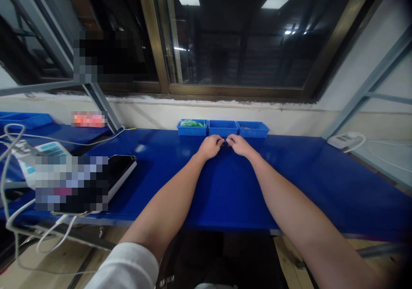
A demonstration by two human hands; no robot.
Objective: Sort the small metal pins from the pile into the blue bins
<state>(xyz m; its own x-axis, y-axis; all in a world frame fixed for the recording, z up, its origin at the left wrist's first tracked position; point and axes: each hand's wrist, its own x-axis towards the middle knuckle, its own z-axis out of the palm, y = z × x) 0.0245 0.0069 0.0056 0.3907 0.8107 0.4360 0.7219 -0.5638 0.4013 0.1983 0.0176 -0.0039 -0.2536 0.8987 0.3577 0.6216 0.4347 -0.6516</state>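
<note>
Both my arms reach forward over a blue tabletop. The fingers of my left hand are pinched together, pointing at my right hand, whose fingers are pinched too. Between the fingertips there is something small and thin, too tiny to name. Just beyond my hands stand three blue bins in a row. The left bin has green packaging in it, the middle bin shows only its blue inside, and the right bin holds small bits I cannot make out.
A dark-screened device with white cables lies at the left of the table. More blue bins stand at the far left. A white box-like object with a cord sits at the right edge. Behind is a window.
</note>
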